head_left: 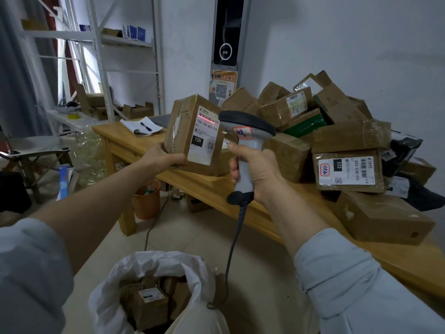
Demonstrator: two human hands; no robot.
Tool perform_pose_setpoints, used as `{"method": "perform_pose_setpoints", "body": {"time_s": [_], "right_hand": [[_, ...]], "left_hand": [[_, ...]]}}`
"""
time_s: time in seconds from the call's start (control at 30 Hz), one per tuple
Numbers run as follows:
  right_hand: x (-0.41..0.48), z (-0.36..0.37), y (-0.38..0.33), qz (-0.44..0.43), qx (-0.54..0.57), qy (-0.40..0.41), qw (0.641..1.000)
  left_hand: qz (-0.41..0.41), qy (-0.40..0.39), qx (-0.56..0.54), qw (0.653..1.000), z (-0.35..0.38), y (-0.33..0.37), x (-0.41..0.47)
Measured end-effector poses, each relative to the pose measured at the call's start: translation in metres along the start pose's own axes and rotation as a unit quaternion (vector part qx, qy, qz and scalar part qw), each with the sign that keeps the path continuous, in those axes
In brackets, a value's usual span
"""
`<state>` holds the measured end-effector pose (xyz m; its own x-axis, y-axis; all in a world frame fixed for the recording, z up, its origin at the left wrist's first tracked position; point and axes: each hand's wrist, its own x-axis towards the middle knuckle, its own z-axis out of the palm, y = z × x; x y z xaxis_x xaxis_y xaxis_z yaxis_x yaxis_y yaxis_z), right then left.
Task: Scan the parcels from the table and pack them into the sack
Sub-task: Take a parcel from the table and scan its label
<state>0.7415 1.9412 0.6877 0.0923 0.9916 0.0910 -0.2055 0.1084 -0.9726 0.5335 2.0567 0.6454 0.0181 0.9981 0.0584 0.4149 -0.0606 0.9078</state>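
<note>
My left hand [160,157] grips the cardboard parcel [192,133] by its lower left corner, held up over the table's [199,186] near edge, label facing me. My right hand [255,172] wraps the barcode scanner [245,131] handle; red line sits on the barcode. Parcel pile [337,131] right on table. Open white sack [154,285] near, below, parcels inside.

One scanner [245,141] and one raised parcel [192,133] above the surface [192,184]. On the surface: over ten heaped parcels [349,169], exact number unclear, one notebook [134,127], one pen [146,126]. Beneath it one orange bin [147,203]; before it one sack [144,261].
</note>
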Motion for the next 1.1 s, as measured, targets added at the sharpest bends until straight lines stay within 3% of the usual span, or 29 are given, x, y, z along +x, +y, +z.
{"method": "perform_pose_setpoints", "body": {"time_s": [0.17, 0.4, 0.67, 1.1], "right_hand": [[0.002, 0.012, 0.012, 0.040, 0.014, -0.012, 0.999], [0.003, 0.030, 0.072, 0.222, 0.037, -0.065, 0.972], [0.016, 0.045, 0.134, 0.362, 0.059, -0.086, 0.926], [0.049, 0.040, 0.216, 0.470, 0.077, -0.058, 0.878]], "left_hand": [[-0.049, 0.008, -0.058, 0.997, -0.010, -0.020, -0.013], [-0.197, 0.062, -0.175, 0.963, -0.020, -0.087, -0.055], [-0.394, 0.032, -0.139, 0.908, -0.001, -0.184, -0.086], [-0.512, -0.002, -0.132, 0.849, 0.069, -0.295, -0.063]]}}
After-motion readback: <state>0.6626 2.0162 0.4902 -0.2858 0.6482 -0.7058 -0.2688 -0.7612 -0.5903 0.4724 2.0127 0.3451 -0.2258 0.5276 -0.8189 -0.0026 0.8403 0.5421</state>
